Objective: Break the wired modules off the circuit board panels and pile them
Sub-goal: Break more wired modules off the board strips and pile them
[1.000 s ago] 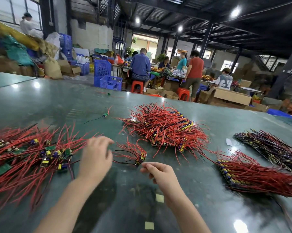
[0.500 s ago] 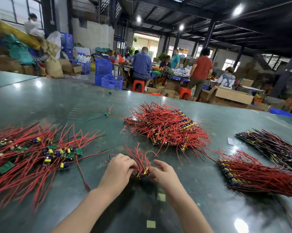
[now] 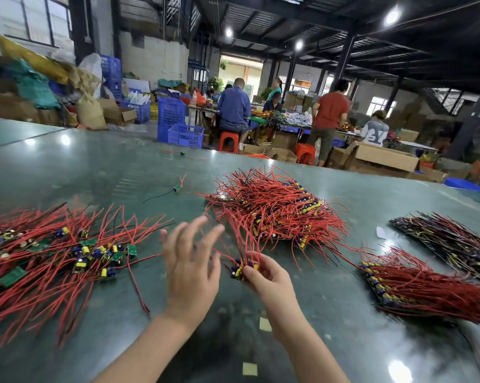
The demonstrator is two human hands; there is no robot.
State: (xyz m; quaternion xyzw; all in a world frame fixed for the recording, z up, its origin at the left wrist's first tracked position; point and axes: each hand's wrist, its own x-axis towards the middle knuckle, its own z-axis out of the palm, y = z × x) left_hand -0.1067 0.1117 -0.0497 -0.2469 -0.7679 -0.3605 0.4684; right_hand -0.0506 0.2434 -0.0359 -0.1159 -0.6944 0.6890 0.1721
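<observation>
Strip (image 3: 243, 268), frame centre: right hand (image 3: 263, 275) fingers clamped on it, left hand (image 3: 190, 261) fingers spread apart, blurred; best snapped near the joint, module dropped onto left pile (image 3: 53, 252).

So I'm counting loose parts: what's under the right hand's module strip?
Only bare green table shows beneath the module strip that the right hand pinches; its fingers hide the strip's underside.

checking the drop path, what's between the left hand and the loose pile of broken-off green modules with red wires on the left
In the head view, only bare green tabletop and a few stray red wire ends separate the open left hand from the loose module pile.
</observation>
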